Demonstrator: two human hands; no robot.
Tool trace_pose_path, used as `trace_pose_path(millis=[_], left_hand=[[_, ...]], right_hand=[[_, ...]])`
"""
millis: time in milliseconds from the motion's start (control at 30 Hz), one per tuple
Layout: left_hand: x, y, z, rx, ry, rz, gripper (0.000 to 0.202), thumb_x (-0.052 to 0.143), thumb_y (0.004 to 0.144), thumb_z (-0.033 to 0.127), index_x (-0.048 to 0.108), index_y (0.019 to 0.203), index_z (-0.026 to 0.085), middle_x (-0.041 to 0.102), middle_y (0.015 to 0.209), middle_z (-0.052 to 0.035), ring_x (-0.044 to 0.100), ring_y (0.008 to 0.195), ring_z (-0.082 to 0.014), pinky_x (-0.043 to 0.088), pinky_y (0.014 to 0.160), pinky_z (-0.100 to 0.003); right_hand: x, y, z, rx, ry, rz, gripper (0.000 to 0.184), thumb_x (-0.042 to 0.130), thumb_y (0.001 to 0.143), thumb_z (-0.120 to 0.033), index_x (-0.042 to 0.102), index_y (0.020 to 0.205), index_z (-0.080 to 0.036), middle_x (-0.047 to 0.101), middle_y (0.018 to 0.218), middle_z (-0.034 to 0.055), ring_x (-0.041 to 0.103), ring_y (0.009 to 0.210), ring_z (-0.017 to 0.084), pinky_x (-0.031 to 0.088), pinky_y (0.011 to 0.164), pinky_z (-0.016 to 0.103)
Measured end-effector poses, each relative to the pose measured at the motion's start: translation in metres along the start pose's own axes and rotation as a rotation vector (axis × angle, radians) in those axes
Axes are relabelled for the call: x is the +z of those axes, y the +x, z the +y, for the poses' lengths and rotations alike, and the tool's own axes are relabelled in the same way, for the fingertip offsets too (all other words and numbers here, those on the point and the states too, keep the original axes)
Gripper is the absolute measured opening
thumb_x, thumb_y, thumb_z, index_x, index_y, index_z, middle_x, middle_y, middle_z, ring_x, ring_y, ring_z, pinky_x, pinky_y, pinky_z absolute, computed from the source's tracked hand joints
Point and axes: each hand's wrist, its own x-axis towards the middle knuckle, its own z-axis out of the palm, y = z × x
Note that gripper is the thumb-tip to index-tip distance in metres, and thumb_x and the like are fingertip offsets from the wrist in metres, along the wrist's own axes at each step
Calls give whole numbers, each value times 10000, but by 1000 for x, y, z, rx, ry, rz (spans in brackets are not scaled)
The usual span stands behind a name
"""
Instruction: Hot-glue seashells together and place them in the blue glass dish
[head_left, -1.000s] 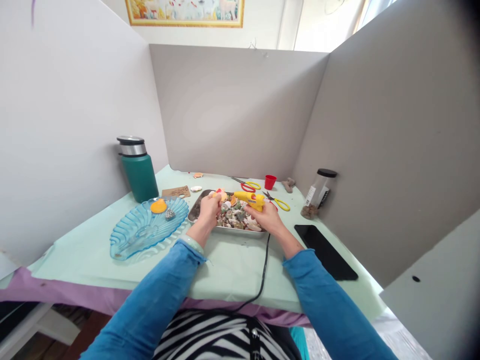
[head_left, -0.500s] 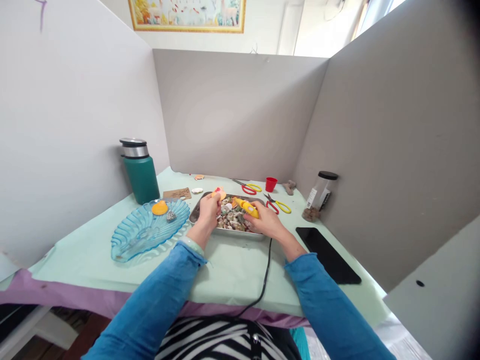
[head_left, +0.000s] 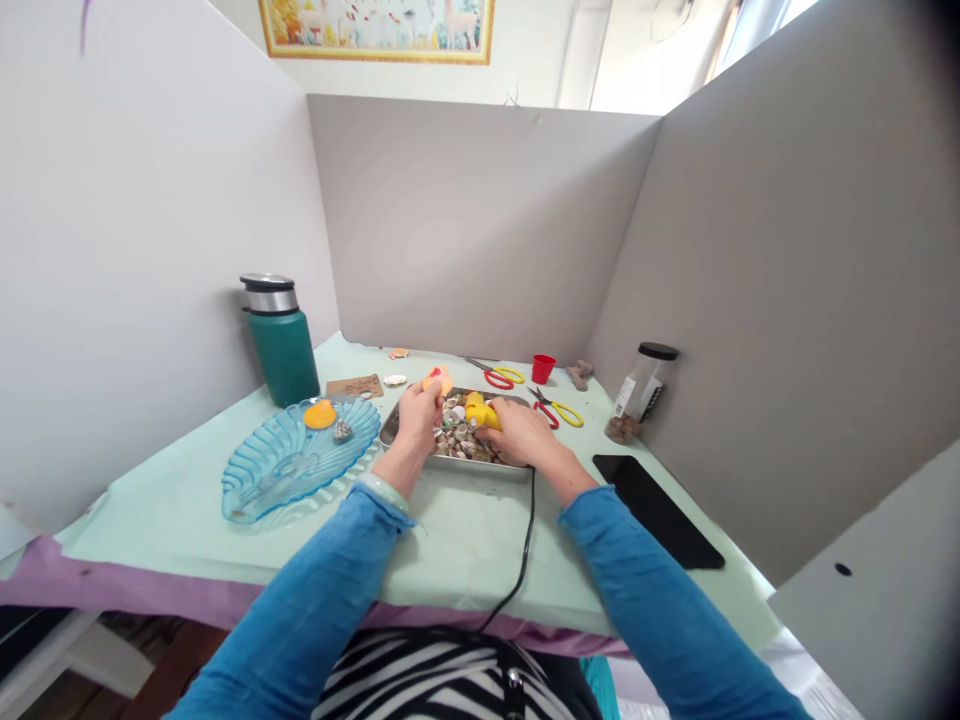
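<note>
My left hand (head_left: 418, 415) is closed on an orange shell (head_left: 436, 378) with a red and pale patch on its upper face, held up over the left part of a metal tray (head_left: 480, 465). My right hand (head_left: 519, 432) wraps round a yellow hot glue gun (head_left: 480, 410), whose black cord (head_left: 525, 560) runs down over the table edge. Its nozzle is hard to make out. Beneath both hands, small mixed seashells (head_left: 459, 440) fill the tray; the hands cover part of them.
On the left stand a blue shell-shaped dish (head_left: 277, 475) holding an orange shell (head_left: 319, 414), and a green bottle (head_left: 281, 350). Behind the tray lie two pairs of scissors (head_left: 499, 377) and a red cup (head_left: 543, 368). A jar (head_left: 637, 395) and black phone-like slab (head_left: 656, 508) are right.
My right hand has turned the glue gun and shifted it slightly left, and the cord has swung left with it. My left hand stays nearly in place with the orange shell.
</note>
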Motion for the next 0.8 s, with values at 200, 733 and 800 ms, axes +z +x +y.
trace_pose_path(millis=[200, 733, 800], left_hand=[[0, -2, -1, 20, 13, -39, 182, 607, 704, 226, 448, 627, 185, 385, 446, 82, 252, 346, -24, 159, 366, -176], [4, -8, 4, -11, 27, -72, 191, 601, 685, 209, 431, 600, 186, 396, 427, 89, 254, 325, -18, 160, 359, -177], [4, -8, 4, -20, 28, -73, 186, 601, 684, 202, 432, 606, 187, 398, 427, 90, 254, 326, -19, 160, 360, -178]], right_hand=[[-6, -4, 7, -100, -77, 21, 511, 686, 866, -475, 599, 1278, -186, 620, 1219, 153, 566, 1119, 307, 397, 854, 361], [4, 2, -37, -221, -334, -4, 205, 561, 876, -144, 763, 849, -166, 704, 911, 159, 571, 1012, 304, 340, 821, 417], [5, 3, -38, -221, -322, -17, 225, 540, 889, -135, 760, 857, -164, 709, 916, 160, 573, 1019, 303, 342, 825, 416]])
